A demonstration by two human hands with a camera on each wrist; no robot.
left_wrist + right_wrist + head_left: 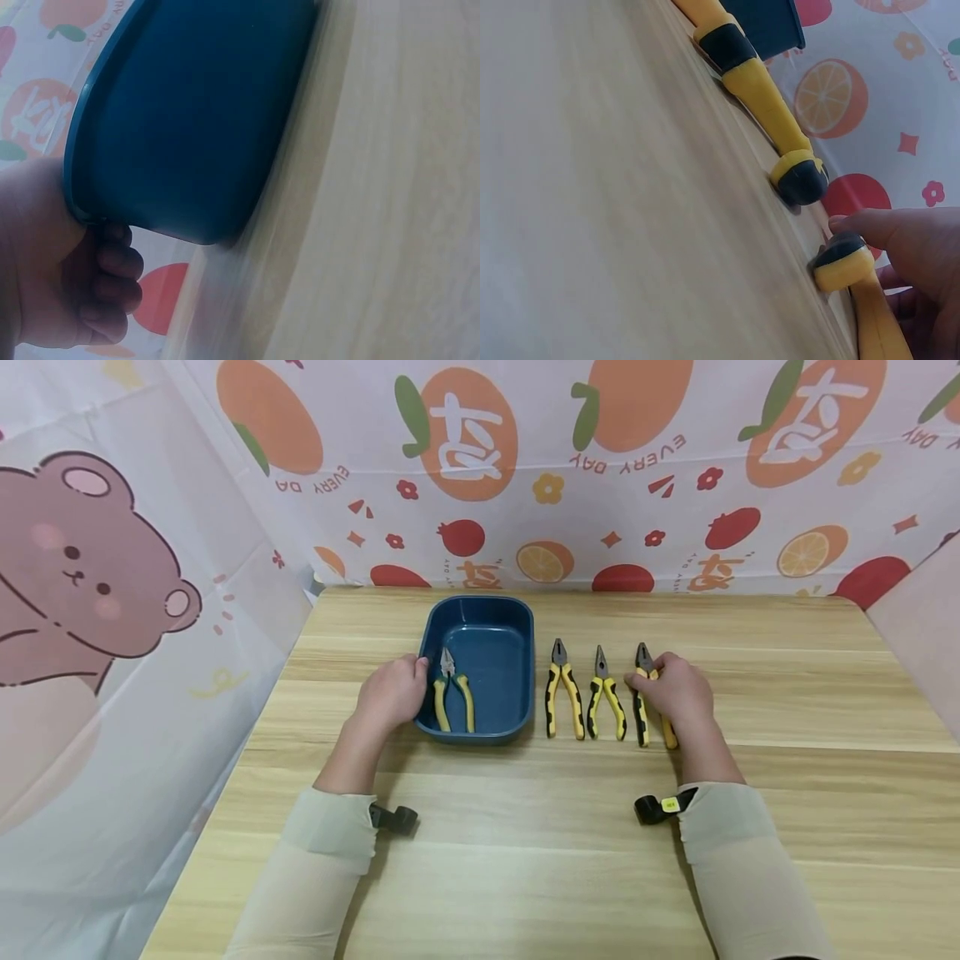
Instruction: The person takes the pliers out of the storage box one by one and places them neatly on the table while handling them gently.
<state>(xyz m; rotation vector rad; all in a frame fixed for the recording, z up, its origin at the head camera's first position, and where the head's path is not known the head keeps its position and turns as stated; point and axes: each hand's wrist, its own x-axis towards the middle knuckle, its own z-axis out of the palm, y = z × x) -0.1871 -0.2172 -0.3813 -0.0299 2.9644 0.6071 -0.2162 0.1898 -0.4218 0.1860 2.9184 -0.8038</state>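
Note:
A blue tray (487,737) stands on the table, and a pair of pliers with yellow-green handles (465,702) lies in its left part. My left hand (393,693) grips the tray's left rim, fingers curled at its edge in the left wrist view. Right of the tray lie pliers (575,697) and smaller needle-nose pliers (617,703), both yellow and black. My right hand (678,689) holds the rightmost yellow-black pliers (642,718) near the pivot, thumb on the left side; their handles rest low at the table in the right wrist view (877,322).
The wooden table (480,860) extends in front of the tray and to both sides. A white cloth printed with fruit (622,527) hangs behind the table's back edge, and a cloth with a bear (90,560) hangs at the left.

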